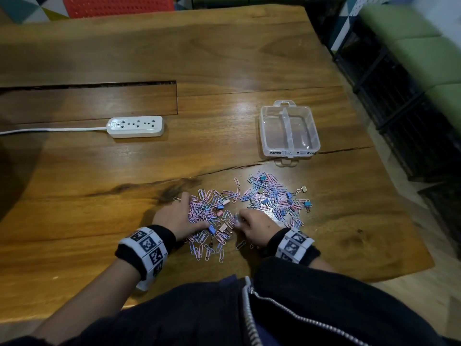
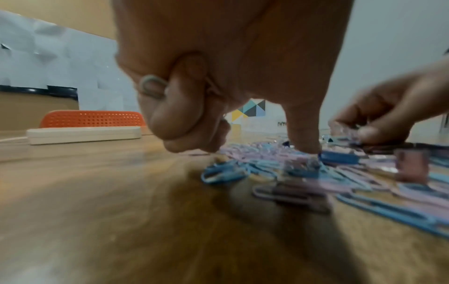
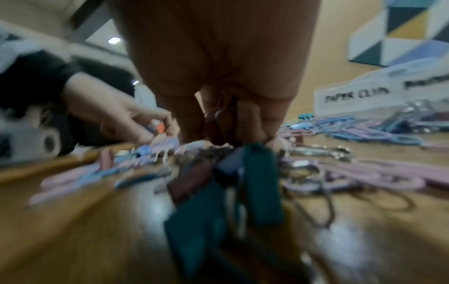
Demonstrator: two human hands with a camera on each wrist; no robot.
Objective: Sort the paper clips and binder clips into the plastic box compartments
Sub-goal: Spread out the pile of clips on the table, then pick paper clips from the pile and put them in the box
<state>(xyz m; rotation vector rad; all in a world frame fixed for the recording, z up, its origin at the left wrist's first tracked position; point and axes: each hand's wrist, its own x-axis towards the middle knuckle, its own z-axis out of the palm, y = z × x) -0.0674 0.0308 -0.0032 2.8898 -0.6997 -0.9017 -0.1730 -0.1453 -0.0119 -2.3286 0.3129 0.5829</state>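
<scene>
Both compartments of the plastic box [image 1: 289, 128] at the far right look empty, the paper clips [image 1: 207, 213] and binder clips [image 1: 262, 196] lie mixed on the near counter [image 1: 99, 183], the left hand [image 1: 174, 216] pinches a few paper clips, and the right hand [image 1: 252, 227] grips several clips, so nearly everything remains.

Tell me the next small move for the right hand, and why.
Probably lift the right hand and carry its clips to the plastic box. Its fingers already pinch a few clips in the pile; both box compartments look empty. The blur hides which kind they are.
</scene>
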